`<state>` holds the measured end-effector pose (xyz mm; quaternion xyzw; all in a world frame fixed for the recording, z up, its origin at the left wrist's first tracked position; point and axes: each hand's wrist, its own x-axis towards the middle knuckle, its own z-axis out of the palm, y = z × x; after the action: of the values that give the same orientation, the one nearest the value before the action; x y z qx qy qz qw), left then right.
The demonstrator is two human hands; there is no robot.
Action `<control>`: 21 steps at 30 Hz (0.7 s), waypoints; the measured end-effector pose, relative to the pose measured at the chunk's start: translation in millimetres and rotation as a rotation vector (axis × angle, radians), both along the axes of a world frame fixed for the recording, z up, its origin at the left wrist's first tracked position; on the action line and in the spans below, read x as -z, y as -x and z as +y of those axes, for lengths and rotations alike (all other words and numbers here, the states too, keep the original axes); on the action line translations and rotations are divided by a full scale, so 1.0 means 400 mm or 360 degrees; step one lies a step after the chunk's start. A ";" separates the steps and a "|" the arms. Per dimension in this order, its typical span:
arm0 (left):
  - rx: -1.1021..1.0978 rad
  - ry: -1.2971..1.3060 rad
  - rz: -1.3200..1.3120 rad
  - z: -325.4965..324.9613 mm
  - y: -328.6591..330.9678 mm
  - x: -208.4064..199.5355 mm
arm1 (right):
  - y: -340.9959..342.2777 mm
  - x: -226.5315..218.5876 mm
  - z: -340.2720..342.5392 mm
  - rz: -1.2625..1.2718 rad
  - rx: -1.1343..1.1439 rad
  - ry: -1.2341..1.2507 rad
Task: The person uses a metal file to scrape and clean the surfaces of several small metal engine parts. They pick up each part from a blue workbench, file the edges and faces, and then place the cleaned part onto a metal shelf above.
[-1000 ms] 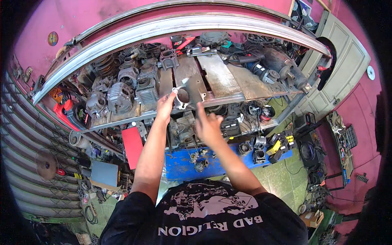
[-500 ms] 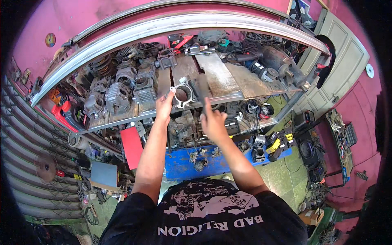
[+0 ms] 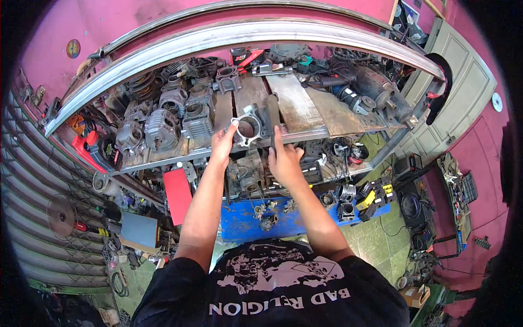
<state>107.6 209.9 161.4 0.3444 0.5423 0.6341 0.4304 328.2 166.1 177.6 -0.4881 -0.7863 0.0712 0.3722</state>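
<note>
My left hand (image 3: 223, 143) grips an engine cylinder (image 3: 258, 126) by its left side, with the thumb on the rim. The bright flat end face, with its round bore and bolt-hole lugs, is turned toward me. In my right hand (image 3: 286, 162) is a long, flat, dark file (image 3: 273, 117), its index finger stretched along the tool. The file stands nearly upright beside the cylinder's right side; I cannot tell whether they touch. Both are held at the front edge of the wooden shelf (image 3: 250, 95).
Finned cylinders (image 3: 162, 129) crowd the shelf's left side. A large cylindrical motor (image 3: 373, 87) lies at the right. Below, small metal parts (image 3: 267, 222) rest on a blue bench (image 3: 239, 218). A red panel (image 3: 178, 196) stands left of my forearm. A metal beam (image 3: 250, 30) crosses above.
The file, blurred earlier, now shows more sharply and stands slightly differently beside the cylinder. My left hand keeps its hold. The whole view has shifted a little.
</note>
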 end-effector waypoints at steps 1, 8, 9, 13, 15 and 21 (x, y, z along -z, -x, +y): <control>0.0028 0.0031 0.0035 0.002 0.017 0.013 | 0.008 0.005 -0.015 -0.0104 -0.0056 -0.0012; 0.0035 -0.0048 0.0001 0.009 0.001 0.009 | -0.040 0.014 0.022 -0.0018 -0.0103 -0.0027; 0.0061 -0.0022 -0.0028 0.023 0.019 0.025 | -0.030 0.004 0.004 -0.0080 -0.0161 0.0003; 0.0033 0.0022 -0.0069 0.004 0.008 -0.004 | -0.004 0.002 -0.057 -0.0355 -0.0379 -0.0026; -0.0017 0.0022 -0.0101 -0.013 -0.034 -0.050 | -0.070 0.025 0.034 -0.0333 -0.0072 -0.0358; -0.0062 0.0081 -0.0029 0.043 0.022 0.035 | -0.193 -0.111 0.317 -0.0908 0.0330 0.0036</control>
<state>98.9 227.1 147.3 0.3169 0.5610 0.6314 0.4315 405.2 292.9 222.2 -0.5702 -0.8041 -0.0985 0.1363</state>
